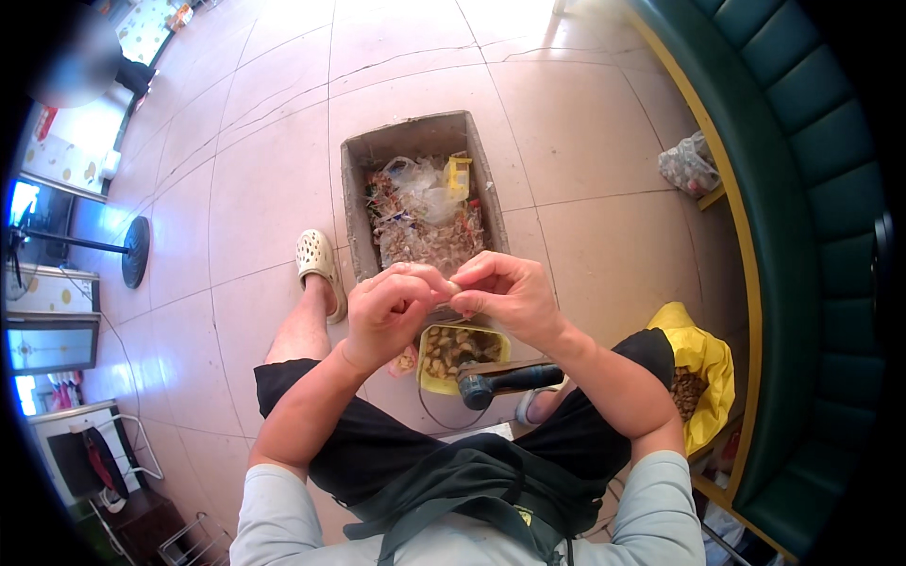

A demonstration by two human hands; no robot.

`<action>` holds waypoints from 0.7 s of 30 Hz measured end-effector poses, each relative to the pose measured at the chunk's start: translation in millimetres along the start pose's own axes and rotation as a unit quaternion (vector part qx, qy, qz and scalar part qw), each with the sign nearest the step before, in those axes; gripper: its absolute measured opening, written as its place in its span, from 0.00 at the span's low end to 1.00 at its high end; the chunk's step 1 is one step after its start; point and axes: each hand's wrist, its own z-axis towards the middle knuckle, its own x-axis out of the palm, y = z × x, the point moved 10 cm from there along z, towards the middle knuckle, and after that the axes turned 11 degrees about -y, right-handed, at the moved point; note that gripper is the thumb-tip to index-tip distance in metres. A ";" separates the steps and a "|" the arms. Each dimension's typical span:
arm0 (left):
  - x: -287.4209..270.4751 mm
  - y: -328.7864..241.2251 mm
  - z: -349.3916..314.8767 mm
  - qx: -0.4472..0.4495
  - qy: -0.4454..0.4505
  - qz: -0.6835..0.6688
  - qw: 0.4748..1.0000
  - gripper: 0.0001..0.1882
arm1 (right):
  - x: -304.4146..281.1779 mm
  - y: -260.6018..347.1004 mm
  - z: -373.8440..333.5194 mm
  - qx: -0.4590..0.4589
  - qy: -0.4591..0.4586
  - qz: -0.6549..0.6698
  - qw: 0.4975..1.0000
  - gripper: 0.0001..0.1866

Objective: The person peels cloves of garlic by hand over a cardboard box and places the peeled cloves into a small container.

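Note:
Close together in front of me, both hands are closed in a pinch on one small pale piece (454, 287), mostly covered by fingertips, so its kind is unclear. My left hand (389, 307) grips it from the left, my right hand (514, 292) from the right. Just beneath them stands a yellow tub (424, 370) holding several tan-brown lumps (453, 351). Across the tub's near right corner lies a dark tool (519, 378) with a rounded end. Beyond my hands is a grey bin (359, 203) filled with brownish scraps, clear plastic and a yellow packet (458, 176).
By my right knee a yellow sack (722, 377) holds brown pieces. A green padded bench (764, 255) runs along the right, with a plastic bag (690, 166) at its foot. At left are a stand's round base (137, 252) and my pale clog (314, 255).

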 end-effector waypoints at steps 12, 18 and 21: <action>6.8 11.9 -1.9 -0.021 0.049 -0.023 0.998 0.11 | -1.8 4.5 -1.7 -0.011 -0.008 -0.035 0.999 0.09; 2.4 2.0 0.2 0.000 0.016 0.001 1.000 0.11 | -0.5 12.7 -0.9 -0.062 -0.012 -0.089 0.994 0.09; 3.3 3.8 1.8 -0.025 0.016 -0.007 1.000 0.09 | -1.6 10.8 -1.1 -0.055 -0.017 -0.070 0.996 0.09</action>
